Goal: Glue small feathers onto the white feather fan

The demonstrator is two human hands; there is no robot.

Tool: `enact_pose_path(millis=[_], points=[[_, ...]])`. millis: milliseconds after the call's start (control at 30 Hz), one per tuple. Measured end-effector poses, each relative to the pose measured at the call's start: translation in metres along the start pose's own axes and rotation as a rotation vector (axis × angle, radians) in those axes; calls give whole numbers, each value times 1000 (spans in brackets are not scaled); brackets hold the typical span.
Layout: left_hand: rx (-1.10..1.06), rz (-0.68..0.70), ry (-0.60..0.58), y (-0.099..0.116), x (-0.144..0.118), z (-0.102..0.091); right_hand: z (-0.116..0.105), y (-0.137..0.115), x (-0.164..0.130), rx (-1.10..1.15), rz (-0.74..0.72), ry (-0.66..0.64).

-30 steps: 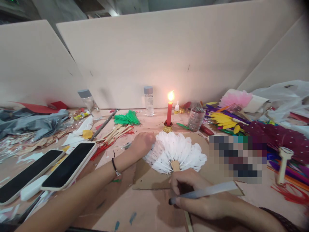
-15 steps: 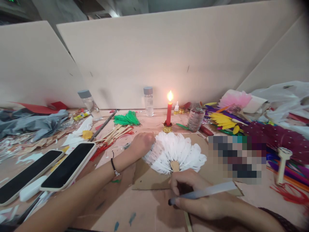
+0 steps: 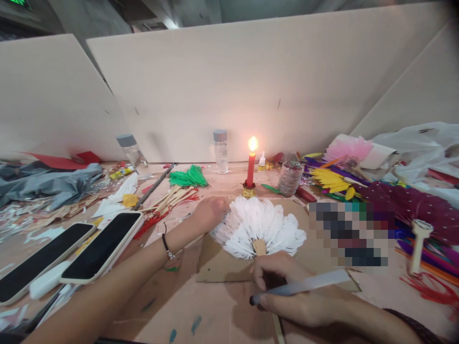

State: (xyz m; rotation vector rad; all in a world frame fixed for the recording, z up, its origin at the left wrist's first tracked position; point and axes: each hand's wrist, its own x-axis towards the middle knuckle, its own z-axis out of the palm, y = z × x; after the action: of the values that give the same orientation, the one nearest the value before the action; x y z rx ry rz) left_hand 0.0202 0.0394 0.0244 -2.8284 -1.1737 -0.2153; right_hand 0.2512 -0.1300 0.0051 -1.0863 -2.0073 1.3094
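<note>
A white feather fan (image 3: 267, 222) lies spread on a piece of cardboard (image 3: 224, 267), its thin wooden handle pointing toward me. At the fan's upper left edge is my left hand (image 3: 212, 213), with fingers curled down and closed. Whatever those fingertips may pinch is hidden behind the hand. Below the fan's base, my right hand (image 3: 294, 286) is closed around a slim, whitish, pen-like tool (image 3: 308, 283) with a dark end. The handle runs underneath this hand, and I cannot tell whether the fingers also grip it.
A lit red candle (image 3: 250, 169) stands just behind the fan. Two phones (image 3: 103, 246) lie on the left near a green feather bundle (image 3: 188, 176). Clear bottles (image 3: 221, 153) stand at the back. A maroon fan (image 3: 405, 210) and coloured feathers (image 3: 330, 179) crowd the right.
My left wrist and forearm have shifted very slightly to the left. The fan, the right hand and its tool look the same.
</note>
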Motion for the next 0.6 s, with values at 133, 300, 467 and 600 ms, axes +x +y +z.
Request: enact_pose_path(millis=[133, 300, 467, 600], points=[[-78, 11, 13, -3, 0, -3, 0, 1, -1, -8, 1, -5], [-167, 9, 25, -4, 0, -6, 0, 3, -3, 10, 5, -4], [-179, -2, 49, -3, -1, -1, -1, -1, -2, 7, 17, -10], [-153, -18, 179, 1, -2, -1, 0, -3, -1, 26, -5, -15]])
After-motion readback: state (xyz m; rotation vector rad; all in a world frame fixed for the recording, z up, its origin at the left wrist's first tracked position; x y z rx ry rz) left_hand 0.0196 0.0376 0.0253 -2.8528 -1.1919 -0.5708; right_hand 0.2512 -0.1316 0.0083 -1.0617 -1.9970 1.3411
